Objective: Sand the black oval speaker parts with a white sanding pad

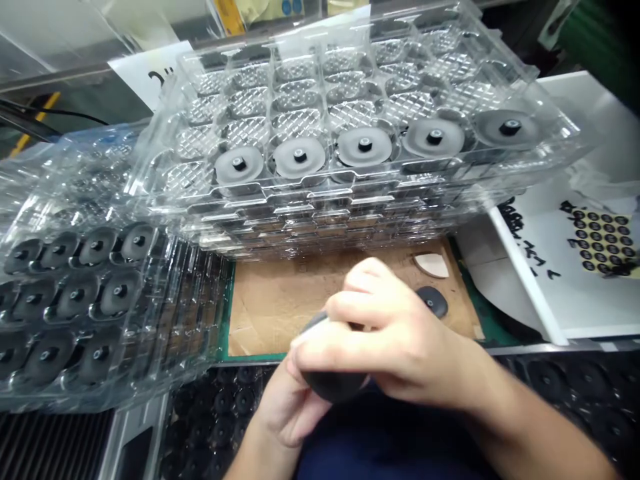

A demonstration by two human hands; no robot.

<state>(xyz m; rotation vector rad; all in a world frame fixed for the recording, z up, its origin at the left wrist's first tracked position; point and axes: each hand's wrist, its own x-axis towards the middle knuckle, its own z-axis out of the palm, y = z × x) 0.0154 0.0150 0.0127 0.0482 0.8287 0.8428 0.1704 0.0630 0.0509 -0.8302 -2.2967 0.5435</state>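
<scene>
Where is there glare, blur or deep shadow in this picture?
Head view: glare streaks across the clear top tray; head view: the right hand and left hand look slightly soft, perhaps from motion; head view: the upper right corner falls nearly black, and the dark parts at bottom left sit in dim light.

- It looks like a factory or workshop assembly station, judging by the many similar parts set out in bulk.
- Stacked clear plastic trays (350, 208) with moulded pockets fill the upper middle of the frame; the top one carries dark round parts (343, 148) along its front.
- A second tray stack (187, 300) at the left is filled with more rows of them.
- Further dark rows line the bottom left and bottom right.
- Cardboard (280, 293) covers a green counter (487, 317) mid-frame.
- At the right, a white container (530, 283) holds a yellowish sheet dotted with round black pieces (595, 237).
</scene>
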